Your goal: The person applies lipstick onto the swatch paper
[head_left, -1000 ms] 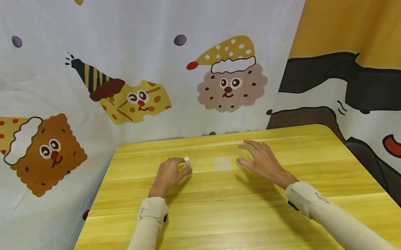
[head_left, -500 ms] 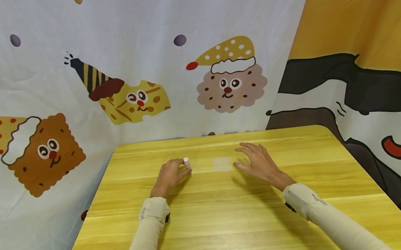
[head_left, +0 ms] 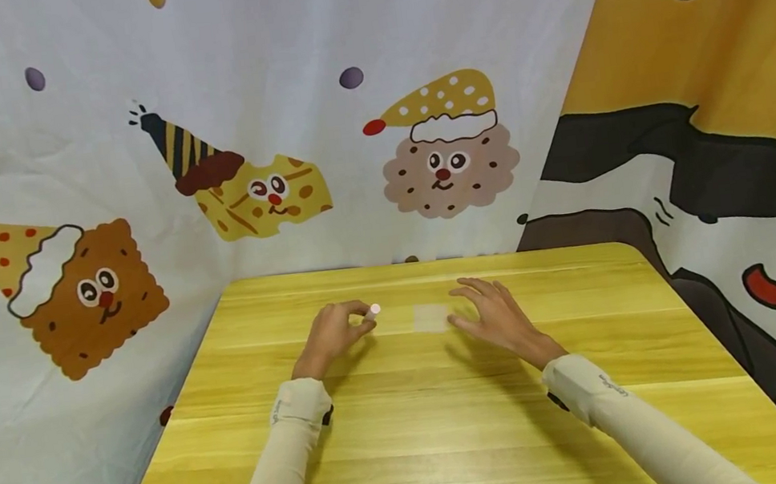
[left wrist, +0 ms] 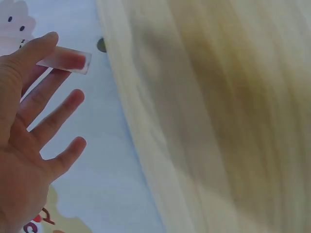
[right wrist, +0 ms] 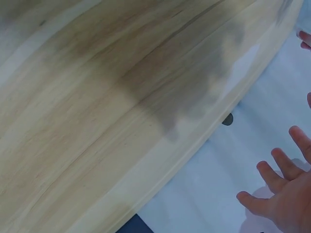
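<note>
My left hand [head_left: 331,334] pinches a small clear tube [head_left: 372,311] between thumb and fingertips, above the far part of the table. In the left wrist view, the see-through tube [left wrist: 68,59] sticks out past the thumb, and skin shows reddish through it. Its exact kind is hard to tell. The other fingers of that hand [left wrist: 29,126] are spread. To the right of the tube, a pale, thin square [head_left: 430,318] lies flat on the table. My right hand [head_left: 501,317] hovers just right of this square, fingers apart and holding nothing; the right wrist view shows its fingers [right wrist: 272,177] loosely spread.
The yellow wooden table [head_left: 411,433] ends at a far edge against a white cloth backdrop [head_left: 262,47] printed with cartoon snacks. More printed cloth [head_left: 702,74] hangs along the right side. Both forearms cross the table from the front.
The tube has tipped from near upright so that its round pale end faces me, and it has shifted slightly right. My right hand has drifted left toward the pale square.
</note>
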`<state>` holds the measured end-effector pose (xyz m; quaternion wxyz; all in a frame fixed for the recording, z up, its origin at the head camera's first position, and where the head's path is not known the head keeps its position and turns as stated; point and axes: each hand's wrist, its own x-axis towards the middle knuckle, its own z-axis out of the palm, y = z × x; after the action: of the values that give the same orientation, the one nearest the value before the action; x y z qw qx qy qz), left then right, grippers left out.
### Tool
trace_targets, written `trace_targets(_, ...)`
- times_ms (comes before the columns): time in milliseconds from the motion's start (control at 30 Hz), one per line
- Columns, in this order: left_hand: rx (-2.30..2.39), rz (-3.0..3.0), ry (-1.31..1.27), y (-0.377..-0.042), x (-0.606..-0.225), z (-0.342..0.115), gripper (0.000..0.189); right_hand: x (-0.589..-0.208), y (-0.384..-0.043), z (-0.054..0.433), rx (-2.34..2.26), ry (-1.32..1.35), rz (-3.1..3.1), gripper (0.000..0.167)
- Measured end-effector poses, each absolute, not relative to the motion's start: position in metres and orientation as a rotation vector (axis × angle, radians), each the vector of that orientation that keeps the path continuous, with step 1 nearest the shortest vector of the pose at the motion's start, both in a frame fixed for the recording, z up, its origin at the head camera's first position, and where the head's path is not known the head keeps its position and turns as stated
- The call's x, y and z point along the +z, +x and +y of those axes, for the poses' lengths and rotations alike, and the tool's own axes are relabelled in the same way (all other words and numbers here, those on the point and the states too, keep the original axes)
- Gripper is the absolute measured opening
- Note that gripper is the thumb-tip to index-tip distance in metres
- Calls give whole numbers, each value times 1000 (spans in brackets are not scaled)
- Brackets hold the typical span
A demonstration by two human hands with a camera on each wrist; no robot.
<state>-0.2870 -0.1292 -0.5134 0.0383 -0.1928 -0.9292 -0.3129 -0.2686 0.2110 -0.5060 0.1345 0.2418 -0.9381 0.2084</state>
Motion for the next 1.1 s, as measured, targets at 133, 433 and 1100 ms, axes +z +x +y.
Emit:
trace_targets(133,-970,-2821,-610,-287,-503,-123,23,-505,-270,206,637,725,-2672,47)
trace_targets(433,-828,-2681,-800,-285,-481,-106,20,-494,-273,189,715,767,-2632,42)
trace_targets(1100,-634,-2608,-943,-276,-472,-82,22,-481,-275,166,945,876,-2560,37)
